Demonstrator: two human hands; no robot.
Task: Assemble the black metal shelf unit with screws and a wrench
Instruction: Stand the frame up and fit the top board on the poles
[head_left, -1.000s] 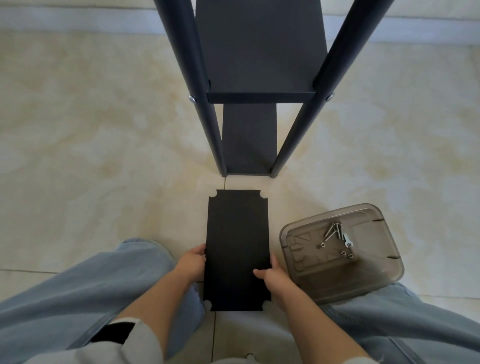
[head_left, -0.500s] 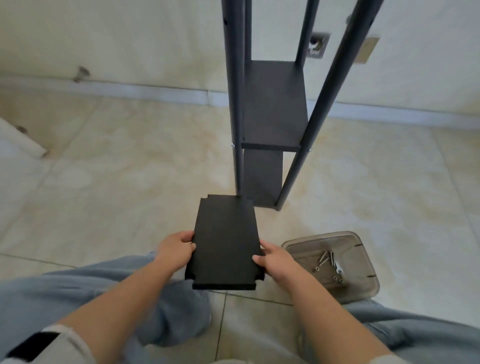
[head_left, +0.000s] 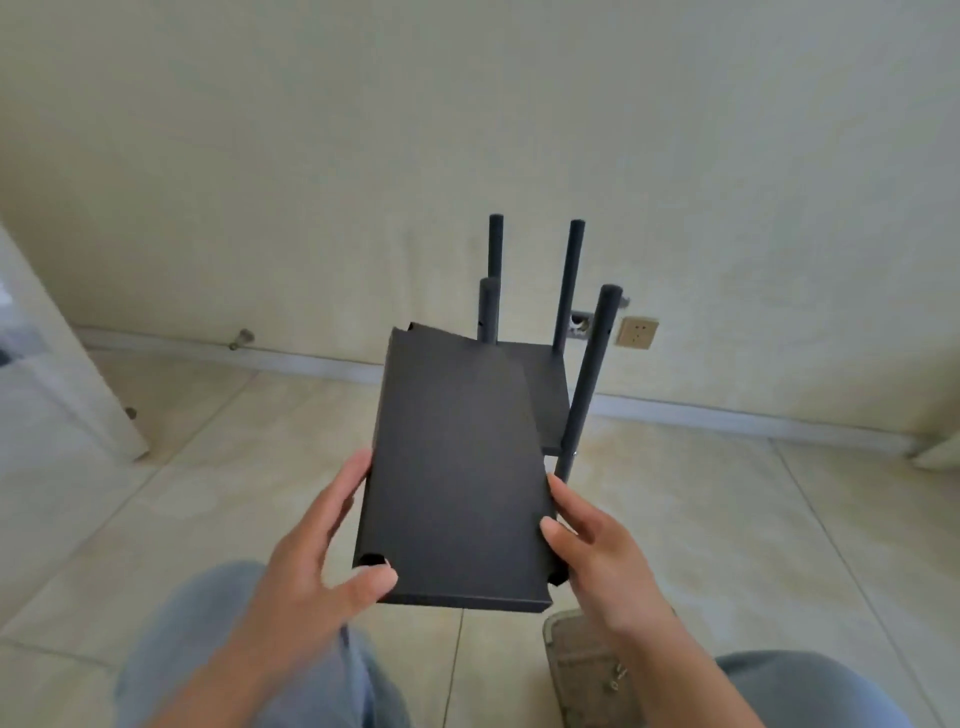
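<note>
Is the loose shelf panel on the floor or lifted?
Lifted: the shelf panel is held tilted in the air, left hand and right hand gripping its side edges.

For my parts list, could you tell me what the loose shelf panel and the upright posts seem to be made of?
Shelf panel: apparently thin sheet metal, matte black coating; its folded front lip and notched corners suggest this. Upright posts: seemingly round metal tubes, matte dark finish with capped tops.

Your way forward is blocked by the shelf panel (head_left: 457, 467) and, just beyond it, the four posts (head_left: 589, 374) of the frame. Bare floor (head_left: 182, 499) lies open far left; a plastic tray (head_left: 582, 670) sits near right.
</note>
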